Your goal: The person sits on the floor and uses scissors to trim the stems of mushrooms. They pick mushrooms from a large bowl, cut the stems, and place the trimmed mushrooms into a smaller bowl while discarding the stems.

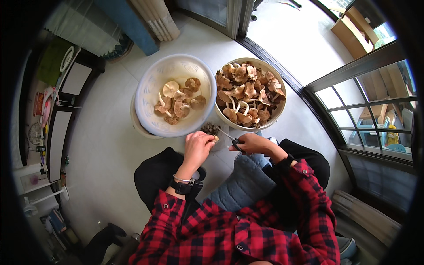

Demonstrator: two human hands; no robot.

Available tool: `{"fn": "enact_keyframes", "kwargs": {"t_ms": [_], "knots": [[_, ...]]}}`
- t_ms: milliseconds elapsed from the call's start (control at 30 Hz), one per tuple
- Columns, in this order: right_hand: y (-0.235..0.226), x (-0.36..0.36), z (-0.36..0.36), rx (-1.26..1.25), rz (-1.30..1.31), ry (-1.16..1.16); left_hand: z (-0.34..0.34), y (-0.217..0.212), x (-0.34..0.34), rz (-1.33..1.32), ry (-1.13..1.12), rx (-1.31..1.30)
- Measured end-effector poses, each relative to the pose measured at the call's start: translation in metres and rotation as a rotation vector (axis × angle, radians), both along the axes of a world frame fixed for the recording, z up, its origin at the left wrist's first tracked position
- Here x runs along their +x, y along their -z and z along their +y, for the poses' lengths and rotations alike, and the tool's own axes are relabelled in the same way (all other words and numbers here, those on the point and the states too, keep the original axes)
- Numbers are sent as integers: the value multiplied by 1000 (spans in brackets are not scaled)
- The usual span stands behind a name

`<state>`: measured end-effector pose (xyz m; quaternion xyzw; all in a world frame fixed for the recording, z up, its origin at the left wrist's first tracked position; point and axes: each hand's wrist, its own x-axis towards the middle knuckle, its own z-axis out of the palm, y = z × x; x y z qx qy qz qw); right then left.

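Observation:
My left hand (198,149) pinches a mushroom (216,138), of which only a small pale-brown part shows past the fingers. Scissors (237,143) with black handles are gripped in my right hand (254,145), their blades slanting up and left, just right of that mushroom. Beyond my left fingertips, a small container holds dark trimmings (210,128). Further off at the left stands a pale blue-white basin (146,110) with several brown-capped mushrooms (181,109) on its bottom. Touching or nearly touching it on the right, a round tub (281,115) is heaped with brown mushrooms (247,90).
The basins stand on a light grey floor (101,145). At the right is a dark-framed sliding door (353,110), with cardboard boxes (353,33) beyond it. Shelves and cabinets (58,137) line the left side. A blue padded cloth (243,176) lies between my knees.

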<state>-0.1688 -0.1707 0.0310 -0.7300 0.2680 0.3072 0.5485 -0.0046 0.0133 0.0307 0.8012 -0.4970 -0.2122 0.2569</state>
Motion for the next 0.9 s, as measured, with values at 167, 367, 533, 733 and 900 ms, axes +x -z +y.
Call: {"fn": "enact_keyframes", "kwargs": {"t_ms": [167, 367, 533, 733, 900], "knots": [[-14, 0, 11, 6, -425, 344, -2, -5, -3, 105, -3, -182], [-18, 12, 26, 93, -457, 569, -10, -6, -16, 110, 18, -250], [-15, 12, 30, 89, -486, 643, -11, -4, -22, 94, -7, -265], [-11, 14, 27, 56, -455, 576, -13, -2, -20, 136, -11, -272], [-32, 15, 19, 146, -461, 607, -16, -22, -12, 255, -32, -251]]}}
